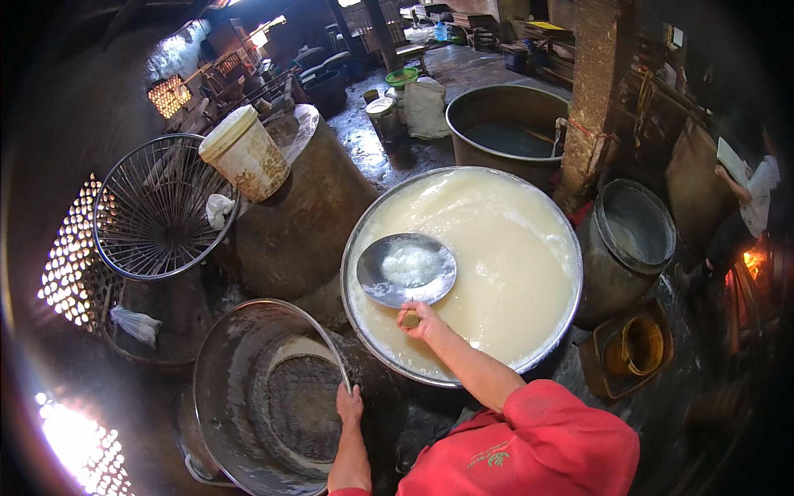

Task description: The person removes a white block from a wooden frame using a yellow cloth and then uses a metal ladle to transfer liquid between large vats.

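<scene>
while the vat (529,273) of pale liquid sits ahead, the basin (240,364) rim is gripped by the left hand (349,405); the right hand (423,321) clasps the ladle (407,269) of foam just beyond, best kept level.

The ladle (407,269) is dull, smooth metal; the big vat (364,240) has a shiny metal rim around glossy, creamy liquid (504,264); the basin (223,372) is scuffed metal.
</scene>
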Action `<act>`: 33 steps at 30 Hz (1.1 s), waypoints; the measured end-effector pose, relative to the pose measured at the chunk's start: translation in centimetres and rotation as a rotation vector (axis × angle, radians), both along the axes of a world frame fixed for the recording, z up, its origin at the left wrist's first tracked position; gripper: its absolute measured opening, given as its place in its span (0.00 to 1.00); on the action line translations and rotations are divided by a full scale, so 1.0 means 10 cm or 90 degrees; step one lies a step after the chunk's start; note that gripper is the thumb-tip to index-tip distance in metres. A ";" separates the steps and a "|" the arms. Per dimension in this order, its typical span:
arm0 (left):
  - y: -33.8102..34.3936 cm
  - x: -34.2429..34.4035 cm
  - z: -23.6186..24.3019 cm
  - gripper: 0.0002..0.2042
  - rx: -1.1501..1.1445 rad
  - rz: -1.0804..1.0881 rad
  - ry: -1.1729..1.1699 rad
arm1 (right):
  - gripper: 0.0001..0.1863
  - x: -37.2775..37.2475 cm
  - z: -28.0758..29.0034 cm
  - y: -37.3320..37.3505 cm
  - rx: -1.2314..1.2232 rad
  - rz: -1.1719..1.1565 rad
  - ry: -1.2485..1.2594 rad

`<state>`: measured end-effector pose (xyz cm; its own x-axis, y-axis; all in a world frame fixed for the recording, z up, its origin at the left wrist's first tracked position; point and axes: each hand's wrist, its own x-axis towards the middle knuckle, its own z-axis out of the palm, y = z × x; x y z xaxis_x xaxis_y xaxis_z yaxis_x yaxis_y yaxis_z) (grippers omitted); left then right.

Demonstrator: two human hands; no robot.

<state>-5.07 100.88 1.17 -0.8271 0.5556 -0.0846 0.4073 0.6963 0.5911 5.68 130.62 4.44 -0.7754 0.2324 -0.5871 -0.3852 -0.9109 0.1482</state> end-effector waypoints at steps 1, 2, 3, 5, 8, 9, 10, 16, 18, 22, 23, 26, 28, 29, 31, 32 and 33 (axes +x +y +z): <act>-0.01 -0.02 -0.05 0.21 0.010 -0.006 0.003 | 0.06 0.02 0.01 -0.11 -0.010 -0.006 0.025; -0.02 -0.04 -0.09 0.21 0.021 -0.013 0.006 | 0.07 0.05 0.02 -0.22 -0.021 -0.013 0.049; -0.02 -0.05 -0.13 0.21 0.015 -0.011 0.009 | 0.07 0.09 0.06 -0.31 -0.030 -0.017 0.073; -0.04 -0.09 -0.18 0.21 0.003 -0.008 0.017 | 0.08 0.21 0.13 -0.48 0.008 -0.031 0.074; 0.02 -0.04 -0.10 0.20 0.019 -0.004 -0.010 | 0.09 0.39 0.15 -0.66 0.038 -0.080 0.042; 0.00 -0.05 -0.12 0.20 0.011 -0.004 0.001 | 0.09 0.45 0.22 -0.74 0.063 -0.094 0.020; -0.02 -0.09 -0.16 0.20 0.003 -0.004 0.013 | 0.09 0.50 0.26 -0.80 0.088 -0.107 -0.001; 0.01 -0.02 -0.06 0.19 -0.010 0.015 0.000 | 0.09 0.90 0.32 -0.81 -0.026 -0.169 -0.025; 0.03 -0.01 -0.07 0.19 -0.009 0.017 -0.001 | 0.07 1.03 0.27 -0.71 -0.042 -0.187 -0.035; 0.04 0.01 -0.03 0.18 -0.019 0.024 0.004 | 0.04 1.25 0.21 -0.43 -0.006 -0.248 -0.109; 0.02 0.00 -0.05 0.18 -0.020 0.026 0.012 | 0.04 1.30 0.22 -0.36 0.002 -0.273 -0.119; 0.00 -0.04 -0.12 0.18 0.000 0.009 0.009 | 0.03 1.47 0.18 -0.10 0.016 -0.337 -0.151; 0.04 0.02 -0.03 0.17 0.000 0.007 0.003 | 0.04 1.61 0.09 0.14 0.009 -0.362 -0.179; 0.04 0.05 0.03 0.17 -0.001 0.006 0.001 | 0.04 1.68 0.01 0.27 0.012 -0.368 -0.190; 0.09 0.08 0.08 0.17 -0.014 0.012 -0.005 | 0.05 1.79 -0.10 0.50 0.019 -0.382 -0.214; 0.00 0.05 0.10 0.17 -0.029 0.034 -0.002 | 0.03 1.70 0.07 0.48 -0.009 -0.383 -0.232; 0.02 0.07 0.13 0.17 -0.027 0.030 -0.007 | 0.03 1.73 0.04 0.59 -0.005 -0.384 -0.240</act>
